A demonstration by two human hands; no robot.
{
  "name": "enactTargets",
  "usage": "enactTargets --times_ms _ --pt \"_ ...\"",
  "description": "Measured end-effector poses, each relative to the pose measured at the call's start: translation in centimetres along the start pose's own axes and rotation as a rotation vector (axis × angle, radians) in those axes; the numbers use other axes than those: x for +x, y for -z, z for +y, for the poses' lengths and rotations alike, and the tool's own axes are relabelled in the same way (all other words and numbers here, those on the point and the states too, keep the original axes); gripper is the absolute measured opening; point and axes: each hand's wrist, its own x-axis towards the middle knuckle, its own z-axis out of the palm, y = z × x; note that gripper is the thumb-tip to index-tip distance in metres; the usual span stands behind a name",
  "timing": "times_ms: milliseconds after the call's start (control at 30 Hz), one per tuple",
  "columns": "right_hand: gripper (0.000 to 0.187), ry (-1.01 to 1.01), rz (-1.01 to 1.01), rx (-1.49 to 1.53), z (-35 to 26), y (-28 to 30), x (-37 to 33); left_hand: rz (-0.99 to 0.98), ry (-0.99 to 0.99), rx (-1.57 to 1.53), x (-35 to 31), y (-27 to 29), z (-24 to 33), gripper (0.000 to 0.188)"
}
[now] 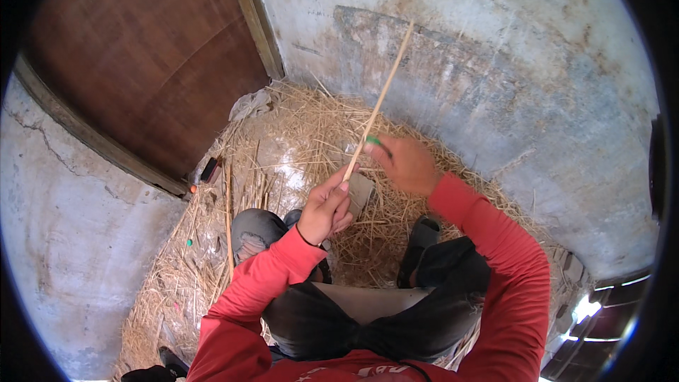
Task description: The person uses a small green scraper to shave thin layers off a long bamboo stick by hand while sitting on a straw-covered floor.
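A long, thin, pale stick (388,83) slants up and away to the right in front of me. Its lower part is gripped in my left hand (325,212), with the thumb laid along it. Close beside the middle of the stick is my right hand (408,164), its fingers curled and partly blurred. A small green object (374,141) shows at those fingertips, next to the stick. Its kind is unclear, and whether it touches the stick I cannot tell.
Loose straw (311,124) covers the floor around my feet. Longer stalks (229,219) lie left of my knee, near a small dark object (210,170). A brown door (141,56) stands at the far left. A stained wall (509,78) curves along the right.
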Motion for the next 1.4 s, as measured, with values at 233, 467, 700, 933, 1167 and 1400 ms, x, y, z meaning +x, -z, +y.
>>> enactTargets --times_ms 233,467,700,933,1167,1400 --pt "0.052 -0.230 0.354 0.007 9.9 4.9 1.9 -0.143 0.083 0.128 -2.9 0.0 -0.3 0.051" --pt "0.051 -0.182 0.899 -0.194 28.8 11.4 -3.1 -0.333 0.230 0.369 -7.9 1.8 0.3 0.048" --pt "0.049 -0.620 1.136 0.717 22.7 14.7 -16.3 -0.154 0.276 0.371 -18.4 5.8 0.9 0.045" --pt "0.041 -0.525 1.037 0.965 8.3 3.7 -26.1 -0.422 -0.031 0.884 -17.5 1.4 -0.7 0.042" --pt "0.033 -0.436 0.870 1.140 -0.3 -2.9 -29.0 -0.599 -0.204 1.190 -19.5 1.9 -8.0 0.044" --pt "0.017 -0.619 0.940 1.081 -0.7 -7.0 -32.4 -0.358 -0.414 1.598 -22.6 4.3 -7.8 0.040"
